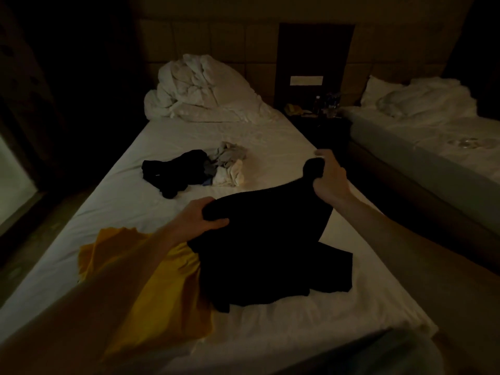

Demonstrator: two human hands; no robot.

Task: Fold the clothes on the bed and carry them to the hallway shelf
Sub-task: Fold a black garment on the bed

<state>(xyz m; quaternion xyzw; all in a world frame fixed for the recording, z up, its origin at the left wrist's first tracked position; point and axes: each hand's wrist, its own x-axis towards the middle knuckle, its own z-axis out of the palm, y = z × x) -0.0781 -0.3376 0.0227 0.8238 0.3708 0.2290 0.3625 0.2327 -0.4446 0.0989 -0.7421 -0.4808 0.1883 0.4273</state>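
— What is held, and where?

— A black garment (266,247) is gripped at its top edge by the left hand (201,217) and the right hand (328,180), fingers curled around the cloth. Its lower part is laid on the bed (270,136), partly over a yellow garment (151,282).

— Can any writing be read?

— None; the room is too dark. A pile of black, grey and white clothes (197,169) is seen further up the sheet, and a crumpled duvet (200,90) at the head.

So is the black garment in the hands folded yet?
Not yet. The black garment hangs bunched between the left hand and right hand, its lower part crumpled on the bed.
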